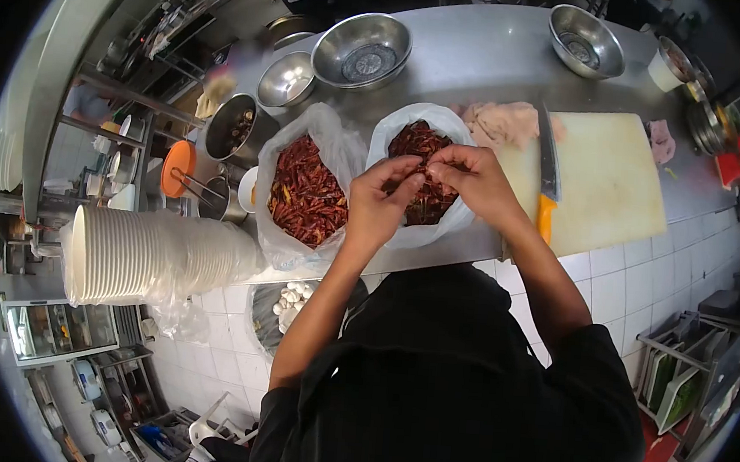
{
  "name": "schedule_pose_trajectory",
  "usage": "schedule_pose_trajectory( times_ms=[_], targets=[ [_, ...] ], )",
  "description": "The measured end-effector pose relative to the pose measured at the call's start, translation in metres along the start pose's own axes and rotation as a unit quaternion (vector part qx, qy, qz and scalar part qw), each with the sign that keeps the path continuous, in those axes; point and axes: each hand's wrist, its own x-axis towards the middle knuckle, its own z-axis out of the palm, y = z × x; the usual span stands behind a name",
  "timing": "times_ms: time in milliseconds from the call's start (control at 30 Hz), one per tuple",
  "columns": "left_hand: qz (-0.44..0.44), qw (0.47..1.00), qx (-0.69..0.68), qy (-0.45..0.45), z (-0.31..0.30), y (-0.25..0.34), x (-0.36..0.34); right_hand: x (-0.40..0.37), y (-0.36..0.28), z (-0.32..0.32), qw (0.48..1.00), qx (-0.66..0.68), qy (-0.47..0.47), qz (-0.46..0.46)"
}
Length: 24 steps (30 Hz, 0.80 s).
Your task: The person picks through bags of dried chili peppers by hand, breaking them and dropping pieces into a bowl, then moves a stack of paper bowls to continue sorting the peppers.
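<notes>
My left hand [381, 199] and my right hand [476, 180] meet over a white bag-lined container [379, 146] of dark red dried chilies [430, 204]. The fingertips of both hands are pinched close together around a dried chili [426, 164], mostly covered by the fingers. Left of my left hand stands an open clear plastic bag [340, 130] full of brighter dried red chilies [306, 194]. Beyond my right hand, a long knife with a yellow handle [546, 218] lies on a white cutting board [609, 179].
On the steel table [473, 49] are a large metal bowl [362, 50], a smaller bowl [287, 80] and another bowl [586, 42]. A crumpled pale pink thing [502, 123] touches the board. Stacked white tubs [128, 257], a pot [240, 127] and an orange lid [178, 169] are left.
</notes>
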Motion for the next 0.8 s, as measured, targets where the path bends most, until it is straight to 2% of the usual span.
schedule_pose_trajectory(
  times_ms=[67, 267, 467, 567, 667, 800],
  targets=[
    [0.057, 0.997, 0.05, -0.002, 0.002, 0.0, 0.005, 0.004, 0.004, -0.002, 1.0, 0.026, -0.001, 0.005],
    [-0.015, 0.996, 0.077, -0.032, -0.004, 0.017, 0.006, 0.002, -0.003, -0.004, 0.999, -0.039, -0.009, -0.007],
    [0.062, 0.993, 0.097, -0.017, -0.005, 0.014, 0.009, 0.005, -0.005, -0.005, 0.998, -0.055, 0.007, -0.028],
    [0.049, 0.993, 0.104, -0.026, -0.006, 0.015, 0.01, 0.007, -0.004, -0.005, 1.0, -0.006, -0.004, 0.024],
    [0.053, 0.986, 0.132, -0.083, -0.012, 0.026, 0.009, 0.008, -0.002, -0.007, 0.999, -0.001, -0.011, 0.045],
    [0.067, 0.976, 0.186, -0.096, -0.016, 0.032, 0.008, 0.006, -0.006, -0.008, 0.999, -0.007, -0.043, 0.024]
  ],
)
